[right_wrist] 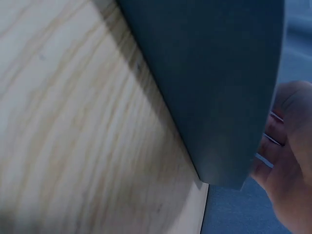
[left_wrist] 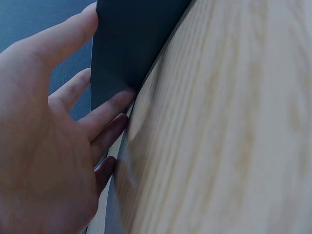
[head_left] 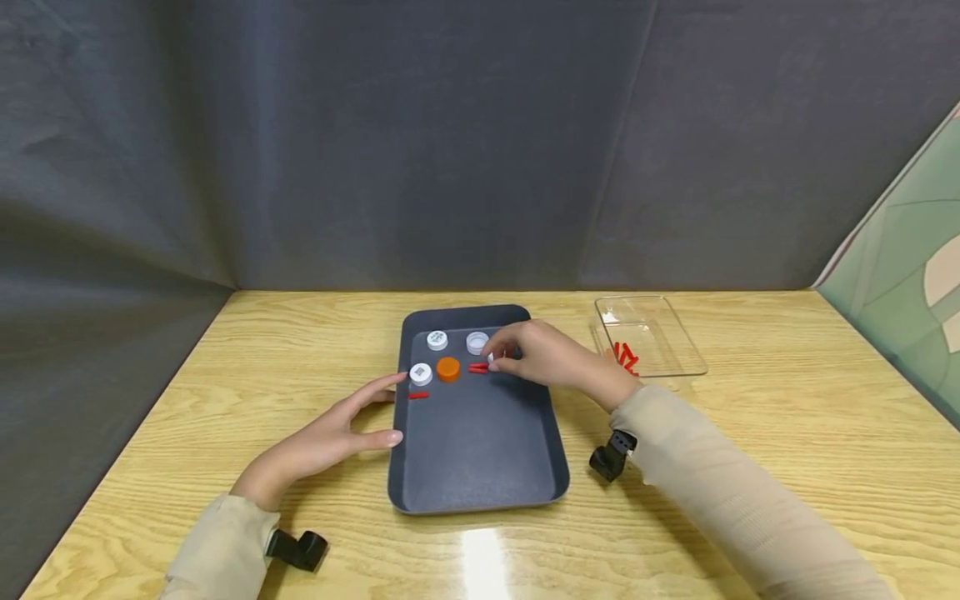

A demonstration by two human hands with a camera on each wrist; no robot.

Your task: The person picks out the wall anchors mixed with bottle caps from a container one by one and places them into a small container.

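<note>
A dark grey tray (head_left: 480, 450) lies on the table. My left hand (head_left: 337, 429) is at its left side, thumb and fingertips touching the rim, fingers fairly straight. Over the tray's upper right part, my right hand (head_left: 536, 354) pinches a small white cap (head_left: 491, 358), mostly hidden by the fingers. Just left of those fingertips lie two short red sticks (head_left: 477, 368). An upturned white cap (head_left: 477, 342) sits behind them, and an orange cap (head_left: 448, 369) to their left. Two more white caps with printed tops stand near the left rim, one (head_left: 437, 340) behind the other (head_left: 421, 374). Another red stick (head_left: 418, 395) lies below.
A clear plastic box (head_left: 667, 346) holding several red sticks (head_left: 626, 357) stands right of the tray, beyond my right forearm. Dark fabric (head_left: 450, 150) hangs behind the wooden table (head_left: 315, 350).
</note>
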